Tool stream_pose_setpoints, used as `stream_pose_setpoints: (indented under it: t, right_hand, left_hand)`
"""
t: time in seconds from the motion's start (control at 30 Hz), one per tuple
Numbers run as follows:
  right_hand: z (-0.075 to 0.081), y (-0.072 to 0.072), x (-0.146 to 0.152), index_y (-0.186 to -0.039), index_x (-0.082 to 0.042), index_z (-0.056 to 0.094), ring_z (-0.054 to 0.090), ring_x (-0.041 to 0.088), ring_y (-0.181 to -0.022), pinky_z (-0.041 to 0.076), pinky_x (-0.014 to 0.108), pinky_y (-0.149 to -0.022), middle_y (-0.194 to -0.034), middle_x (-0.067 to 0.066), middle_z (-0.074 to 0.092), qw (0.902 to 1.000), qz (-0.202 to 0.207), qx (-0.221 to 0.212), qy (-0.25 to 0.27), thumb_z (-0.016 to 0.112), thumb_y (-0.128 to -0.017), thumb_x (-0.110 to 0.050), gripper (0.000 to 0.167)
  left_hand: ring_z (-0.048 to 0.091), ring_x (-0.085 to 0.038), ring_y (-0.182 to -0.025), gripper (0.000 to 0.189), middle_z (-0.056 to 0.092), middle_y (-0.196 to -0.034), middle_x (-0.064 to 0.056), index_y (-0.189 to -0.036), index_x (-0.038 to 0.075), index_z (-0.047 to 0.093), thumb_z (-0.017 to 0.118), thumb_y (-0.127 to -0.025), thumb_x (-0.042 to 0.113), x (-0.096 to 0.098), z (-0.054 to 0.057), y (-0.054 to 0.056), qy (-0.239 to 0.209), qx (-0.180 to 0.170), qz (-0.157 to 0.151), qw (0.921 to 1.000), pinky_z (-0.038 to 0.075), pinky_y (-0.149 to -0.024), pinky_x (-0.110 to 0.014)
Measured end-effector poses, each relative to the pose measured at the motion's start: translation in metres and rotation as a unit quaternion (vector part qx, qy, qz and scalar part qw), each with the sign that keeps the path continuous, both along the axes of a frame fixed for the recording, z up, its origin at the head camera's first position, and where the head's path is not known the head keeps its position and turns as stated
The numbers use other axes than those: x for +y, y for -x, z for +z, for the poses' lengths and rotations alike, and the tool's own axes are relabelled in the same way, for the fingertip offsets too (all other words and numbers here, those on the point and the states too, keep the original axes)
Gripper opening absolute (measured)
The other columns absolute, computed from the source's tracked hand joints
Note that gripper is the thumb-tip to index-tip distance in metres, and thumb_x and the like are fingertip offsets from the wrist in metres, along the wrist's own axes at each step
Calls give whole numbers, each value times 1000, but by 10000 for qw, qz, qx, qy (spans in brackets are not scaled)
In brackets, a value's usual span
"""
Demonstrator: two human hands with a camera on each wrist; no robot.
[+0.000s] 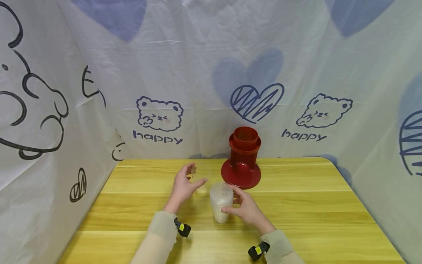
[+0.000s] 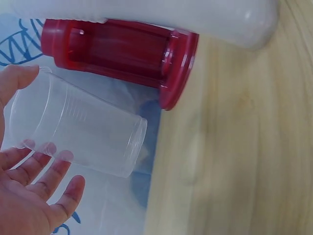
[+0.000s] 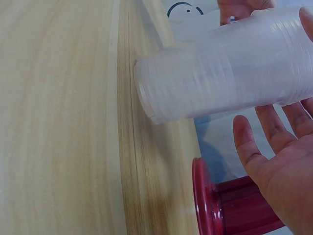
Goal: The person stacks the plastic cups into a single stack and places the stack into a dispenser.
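Note:
A single clear plastic cup [image 2: 83, 122] is in my left hand [image 1: 185, 185], with the thumb at its rim and the fingertips along its other side. In the head view this cup is so transparent that it barely shows. My right hand [image 1: 248, 211] grips a stack of nested plastic cups [image 1: 221, 203] round its upper part, thumb on the near side. The right wrist view shows many ridged rims along the stack [image 3: 220, 68]. Both hands are over the middle of the table, the single cup left of the stack.
Behind the stack stands a red cup holder [image 1: 244, 156], an upright tube on a round base. The wooden table [image 1: 303, 205] ends at a white cloth [image 1: 204, 80] printed with hearts and bears, which also hangs at both sides.

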State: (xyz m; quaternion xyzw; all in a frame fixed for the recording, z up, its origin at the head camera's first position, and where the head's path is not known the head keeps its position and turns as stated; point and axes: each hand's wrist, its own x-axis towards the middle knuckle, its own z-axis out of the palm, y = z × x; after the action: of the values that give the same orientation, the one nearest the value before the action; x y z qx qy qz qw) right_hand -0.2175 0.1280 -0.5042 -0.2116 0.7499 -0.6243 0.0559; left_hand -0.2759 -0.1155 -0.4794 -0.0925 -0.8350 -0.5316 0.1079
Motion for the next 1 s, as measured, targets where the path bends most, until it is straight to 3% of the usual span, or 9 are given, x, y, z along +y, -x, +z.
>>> stream_pose_setpoints:
  t: [0.43, 0.7, 1.0]
  right_hand:
    - [1, 0, -1, -146, -9, 45, 52, 29, -120, 44, 49, -100, -140, 10, 52, 10000, -18, -73, -8, 80, -82, -8, 73]
    - [25, -10, -3, -144, -3, 45, 53, 32, -118, 45, 50, -100, -137, 14, 53, 9999, 55, -142, -45, 79, -83, -9, 70]
    - [0, 2, -1, -146, -12, 45, 52, 28, -120, 45, 45, -101, -140, 8, 51, 9997, -88, -198, -100, 81, -83, -12, 73]
  left_hand:
    - [55, -25, -107, 64, 60, -118, -9, -131, 3, 53, 84, -79, 22, -2, 26, -9, -178, 562, -27, 9983, 51, -92, -45]
    - [54, -24, -106, 60, 59, -117, -6, -130, 5, 54, 83, -80, 22, -2, 40, -16, -352, 643, -81, 9973, 52, -88, -43]
    - [54, -25, -109, 60, 58, -118, -7, -132, 7, 54, 83, -81, 19, 1, 56, -23, -475, 785, -193, 9956, 51, -91, -47]
